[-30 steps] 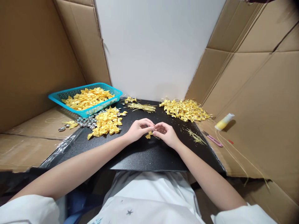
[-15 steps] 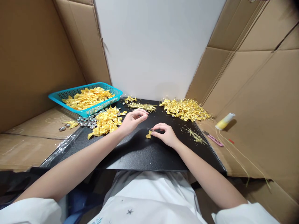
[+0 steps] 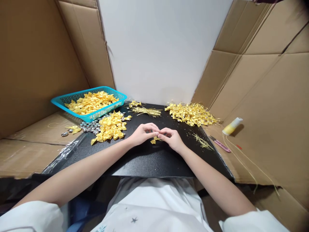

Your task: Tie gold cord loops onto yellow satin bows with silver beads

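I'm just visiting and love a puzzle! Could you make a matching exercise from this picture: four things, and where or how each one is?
Things
1. turquoise basket
2. spool
3. cutter
4. left hand

Places and states
A. lying flat by the right edge of the black table
B. at the left, filled with yellow pieces
C. in the middle, close to the right hand
D. at the right, white and yellow

Right pairs
1-B, 2-D, 3-A, 4-C

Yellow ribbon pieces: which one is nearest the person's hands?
The small yellow piece just below where the left hand and right hand meet; the others lie farther off, mostly heaped on the black table or in the turquoise basket.
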A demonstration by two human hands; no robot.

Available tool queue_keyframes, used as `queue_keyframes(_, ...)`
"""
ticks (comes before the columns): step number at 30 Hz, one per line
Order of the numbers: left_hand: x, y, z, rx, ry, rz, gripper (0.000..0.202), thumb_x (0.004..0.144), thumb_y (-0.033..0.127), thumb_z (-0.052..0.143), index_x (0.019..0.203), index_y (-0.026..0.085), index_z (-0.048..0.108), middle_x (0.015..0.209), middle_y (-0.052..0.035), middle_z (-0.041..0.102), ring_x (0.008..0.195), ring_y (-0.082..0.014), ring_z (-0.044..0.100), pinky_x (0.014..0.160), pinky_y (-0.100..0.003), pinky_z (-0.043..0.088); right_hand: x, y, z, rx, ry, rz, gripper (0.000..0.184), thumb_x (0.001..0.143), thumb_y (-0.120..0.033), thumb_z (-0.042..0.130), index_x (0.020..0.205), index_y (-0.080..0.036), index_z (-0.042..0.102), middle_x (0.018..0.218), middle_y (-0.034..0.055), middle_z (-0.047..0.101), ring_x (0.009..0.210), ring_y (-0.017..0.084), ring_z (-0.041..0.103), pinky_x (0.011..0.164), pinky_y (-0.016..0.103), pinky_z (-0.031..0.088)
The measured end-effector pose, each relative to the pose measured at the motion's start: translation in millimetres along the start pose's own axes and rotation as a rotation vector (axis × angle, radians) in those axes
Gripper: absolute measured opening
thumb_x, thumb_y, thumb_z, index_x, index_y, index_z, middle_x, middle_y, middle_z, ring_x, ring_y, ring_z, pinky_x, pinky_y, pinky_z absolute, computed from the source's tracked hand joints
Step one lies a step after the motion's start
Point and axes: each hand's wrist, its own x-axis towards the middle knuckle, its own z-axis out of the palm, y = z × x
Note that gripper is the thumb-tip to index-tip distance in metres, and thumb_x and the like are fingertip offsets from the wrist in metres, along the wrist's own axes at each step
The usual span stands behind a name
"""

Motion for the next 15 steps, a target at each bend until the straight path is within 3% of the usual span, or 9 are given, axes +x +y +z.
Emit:
queue_keyframes(9, -1, 3, 3.3, -0.01, 0.043, -0.025, 0.026, 0.078, 0.04, 0.07, 0.071, 0.015, 0.071, 0.085, -0.007, 0.069, 0.077, -0.0167, 0.062, 0.072, -0.029, 0.048, 0, -4, 3, -0.08, 0.013, -0.032, 0.018, 0.076, -0.037, 0.07, 0.076, -0.02, 0.071, 0.081, 0.0021, 0.07, 0.077, 0.017, 0.061, 0.07, 0.03, 0.042)
queue_keyframes(15, 4, 10, -8.3, -0.128, 0.274, -0.089, 0.03, 0.072, 0.045, 0.075, 0.077, 0.016, 0.071, 0.087, -0.0068, 0.072, 0.084, -0.0195, 0.064, 0.082, -0.032, 0.048, -2, -4, 4, -0.166, 0.051, -0.007, 0.011, 0.075, -0.031, 0.071, 0.079, -0.02, 0.073, 0.081, 0.0027, 0.072, 0.079, 0.018, 0.063, 0.071, 0.03, 0.043)
